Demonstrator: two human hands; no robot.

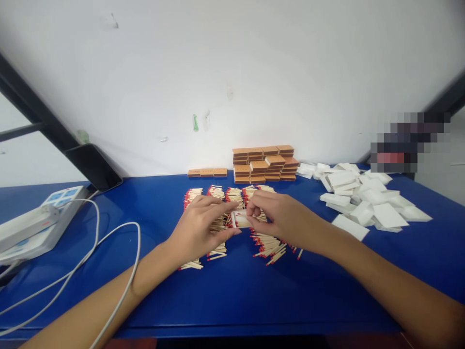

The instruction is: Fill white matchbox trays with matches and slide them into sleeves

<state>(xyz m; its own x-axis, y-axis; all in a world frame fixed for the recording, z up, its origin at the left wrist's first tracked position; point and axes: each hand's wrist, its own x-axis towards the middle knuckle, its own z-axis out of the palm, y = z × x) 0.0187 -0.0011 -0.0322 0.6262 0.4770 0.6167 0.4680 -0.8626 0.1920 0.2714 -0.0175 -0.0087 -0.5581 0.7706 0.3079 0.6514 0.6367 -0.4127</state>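
Note:
A small white matchbox tray (240,219) with a few red-tipped matches in it is between my two hands over the rows of matches. My left hand (199,223) holds the tray's left end, index finger along the far side and thumb along the near side. Curled in at the tray's right end is my right hand (278,213), its fingertips pinched together; whatever lies between them is hidden. Several rows of loose matches (269,245) with red heads lie on the blue table (232,295) under and around both hands.
Stacked orange-brown matchboxes (263,167) stand against the wall, with a short low row of matchboxes (207,172) to their left. A heap of white trays (366,196) covers the right side. At left are a power strip (32,228), a white cable (136,247) and a black phone-like slab (94,167).

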